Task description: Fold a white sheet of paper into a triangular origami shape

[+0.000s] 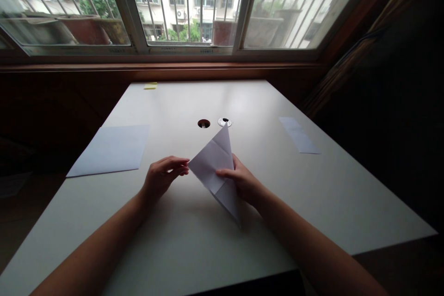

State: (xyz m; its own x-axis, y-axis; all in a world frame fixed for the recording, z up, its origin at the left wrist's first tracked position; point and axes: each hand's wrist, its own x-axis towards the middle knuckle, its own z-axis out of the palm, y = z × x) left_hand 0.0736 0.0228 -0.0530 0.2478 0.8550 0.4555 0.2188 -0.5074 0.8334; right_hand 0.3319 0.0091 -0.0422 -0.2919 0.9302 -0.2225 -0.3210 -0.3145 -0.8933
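Note:
A white sheet of paper folded into a triangle (217, 166) is held up above the white table (194, 236), one point toward the window and one toward me. My right hand (243, 180) grips it from the right, thumb across the front face. My left hand (164, 175) pinches the paper's left corner with curled fingers.
A flat white sheet (111, 149) lies on the table at the left. A narrow paper strip (299, 135) lies at the right. A cable hole (204, 123) and its round cap (225, 122) sit mid-table. A yellow sticky pad (151, 86) rests near the far edge below the window.

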